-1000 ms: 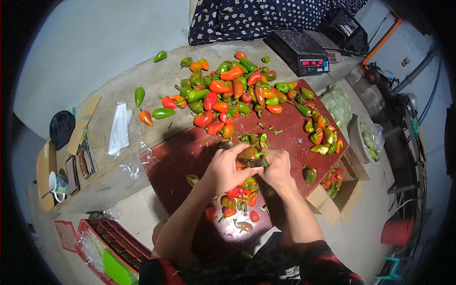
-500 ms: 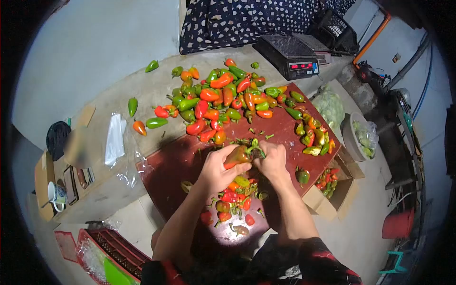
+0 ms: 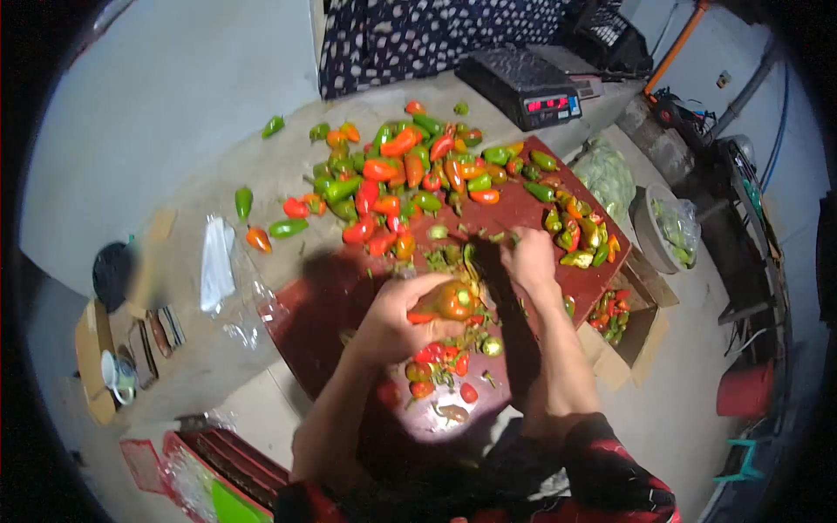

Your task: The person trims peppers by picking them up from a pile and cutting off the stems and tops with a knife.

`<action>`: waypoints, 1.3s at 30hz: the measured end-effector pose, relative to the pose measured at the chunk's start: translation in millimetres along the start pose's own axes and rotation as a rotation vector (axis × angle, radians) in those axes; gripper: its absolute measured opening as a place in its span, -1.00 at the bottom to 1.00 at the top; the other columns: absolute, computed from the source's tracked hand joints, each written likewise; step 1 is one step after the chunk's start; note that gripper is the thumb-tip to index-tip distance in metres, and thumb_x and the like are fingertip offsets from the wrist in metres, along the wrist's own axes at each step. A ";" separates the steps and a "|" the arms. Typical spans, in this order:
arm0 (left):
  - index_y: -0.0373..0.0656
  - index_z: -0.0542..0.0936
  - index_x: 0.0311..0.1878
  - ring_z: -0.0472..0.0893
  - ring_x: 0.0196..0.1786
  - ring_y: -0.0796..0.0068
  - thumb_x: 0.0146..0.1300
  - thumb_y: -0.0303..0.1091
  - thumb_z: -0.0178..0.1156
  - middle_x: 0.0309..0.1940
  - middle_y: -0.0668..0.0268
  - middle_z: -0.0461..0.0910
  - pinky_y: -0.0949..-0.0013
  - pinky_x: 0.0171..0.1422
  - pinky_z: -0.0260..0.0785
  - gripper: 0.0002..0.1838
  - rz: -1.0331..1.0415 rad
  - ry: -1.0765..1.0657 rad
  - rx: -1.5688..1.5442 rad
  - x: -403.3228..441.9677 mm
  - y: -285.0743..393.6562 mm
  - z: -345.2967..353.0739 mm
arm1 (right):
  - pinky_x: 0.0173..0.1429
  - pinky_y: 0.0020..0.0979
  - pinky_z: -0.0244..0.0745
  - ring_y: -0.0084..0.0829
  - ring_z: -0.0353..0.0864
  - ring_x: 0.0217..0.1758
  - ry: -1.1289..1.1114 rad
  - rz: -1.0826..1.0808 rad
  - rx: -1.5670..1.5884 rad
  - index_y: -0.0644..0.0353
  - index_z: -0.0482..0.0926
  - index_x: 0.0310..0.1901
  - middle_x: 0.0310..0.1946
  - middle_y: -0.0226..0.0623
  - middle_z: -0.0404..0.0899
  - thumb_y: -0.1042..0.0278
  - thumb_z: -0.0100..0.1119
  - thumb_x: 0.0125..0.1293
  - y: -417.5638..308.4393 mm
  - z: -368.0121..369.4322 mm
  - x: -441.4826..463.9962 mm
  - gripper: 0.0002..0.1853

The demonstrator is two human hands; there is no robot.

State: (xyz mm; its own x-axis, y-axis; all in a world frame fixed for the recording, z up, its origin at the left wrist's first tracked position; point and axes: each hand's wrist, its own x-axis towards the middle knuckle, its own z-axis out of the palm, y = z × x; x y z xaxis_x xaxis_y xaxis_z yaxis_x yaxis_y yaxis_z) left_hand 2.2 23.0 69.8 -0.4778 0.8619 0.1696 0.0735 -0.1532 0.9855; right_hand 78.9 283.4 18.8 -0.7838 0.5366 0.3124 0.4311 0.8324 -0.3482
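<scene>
In my left hand point(image 3: 401, 318) is an orange-brown pepper point(image 3: 456, 300), its stem end facing right and showing a pale green spot. My right hand point(image 3: 528, 260) is apart from it, up and to the right over the red board point(image 3: 323, 305), with its fingers bent together; whatever they hold is too small to make out. Cut stems and pepper pieces point(image 3: 449, 357) lie below and around my left hand. A heap of red, orange and green peppers point(image 3: 401, 170) spreads behind the hands, partly on the concrete ledge.
A smaller pepper group point(image 3: 580, 231) sits at the board's right. Beyond are a cardboard box point(image 3: 649, 336) with peppers, a grey basin point(image 3: 649, 235) and a bag of greens point(image 3: 606, 179). A scale point(image 3: 523, 83) stands behind, a mug point(image 3: 118, 375) at left, a red crate point(image 3: 231, 458) lower left.
My right hand has moved away from the pepper, up and to the right. The pepper stays in my left hand, now turned with its stem end bare. The camera view has shifted slightly.
</scene>
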 end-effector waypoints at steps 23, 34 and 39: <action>-0.26 0.68 -0.13 0.72 -0.09 0.11 0.21 0.01 0.34 -0.21 0.00 0.72 0.09 -0.04 0.54 -0.54 -0.309 0.706 1.161 109.4 -45.5 -100.9 | -0.18 0.01 0.51 0.16 0.62 -0.34 0.031 0.083 0.397 0.32 0.58 -0.42 -0.53 0.12 0.58 0.33 0.26 0.11 -10.9 -23.1 -25.4 -0.81; -0.30 0.63 0.02 0.68 -0.11 0.37 0.30 -0.18 0.32 -0.11 0.18 0.70 0.27 -0.05 0.55 -0.62 -0.483 0.445 0.472 80.6 -64.9 -114.6 | -0.16 0.03 0.52 0.17 0.63 -0.33 -0.121 0.073 0.518 0.29 0.62 -0.32 -0.53 0.09 0.59 0.29 0.27 0.18 -28.6 -22.7 -30.3 -0.79; -0.24 0.57 0.12 0.59 -0.19 0.52 0.45 -0.27 0.13 -0.11 0.33 0.64 0.41 -0.20 0.49 -0.69 -0.262 0.536 -0.482 10.7 -62.2 -66.6 | -0.21 -0.04 0.50 0.10 0.64 -0.36 -0.204 0.020 0.527 0.30 0.56 -0.39 -0.56 0.05 0.58 0.28 0.28 0.19 -47.7 -12.4 -37.6 -0.77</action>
State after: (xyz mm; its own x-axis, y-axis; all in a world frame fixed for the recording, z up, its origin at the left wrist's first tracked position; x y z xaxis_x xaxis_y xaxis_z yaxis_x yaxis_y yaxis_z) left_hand -65.8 9.5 9.7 -0.7951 0.5659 -0.2181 -0.4321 -0.2763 0.8585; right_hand 93.3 225.3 34.7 -0.8707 0.4707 0.1423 0.2063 0.6124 -0.7632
